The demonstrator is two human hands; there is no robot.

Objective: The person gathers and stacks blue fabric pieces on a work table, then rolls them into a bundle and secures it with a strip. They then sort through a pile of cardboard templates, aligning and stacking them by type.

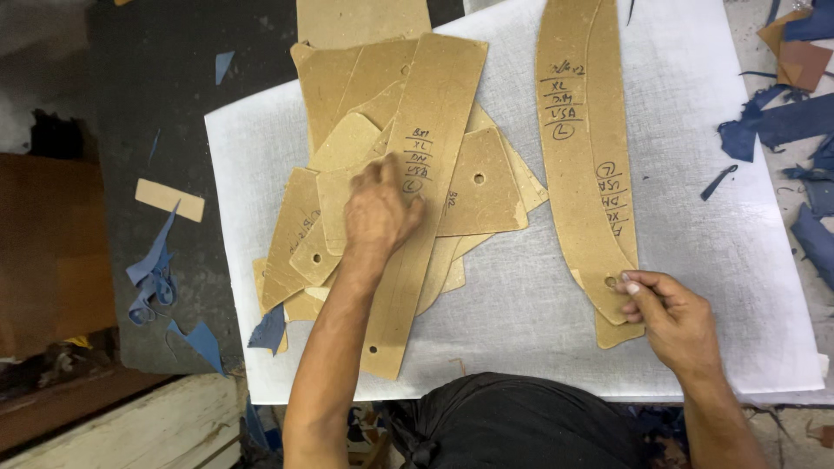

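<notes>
closest to me, my right hand (669,317) curls its fingers and pinches, thumb against fingertip, the near end of the long curved cardboard patterns (584,165), right beside the small punched hole; there are two of them, one lying on the other, running away from me up the right side of the white sheet (695,226). a little further out, my left hand (378,213) lies knuckles up on the heap of cardboard templates (391,174), fingers bent and pressing down on the pieces under it; whether it grips one i cannot tell. the long straight strip (421,200) crosses that heap slantwise, its near end with a hole pointing back toward me, its middle just beside my left fingers. right of them sits a squarish piece with a hole (482,184). the heap and the curved pair lie well apart on the sheet. beyond its edges, blue scraps (786,122) litter the right side, and more blue offcuts (155,274) and a small tan strip (169,200) lie on the dark surface at left.
</notes>
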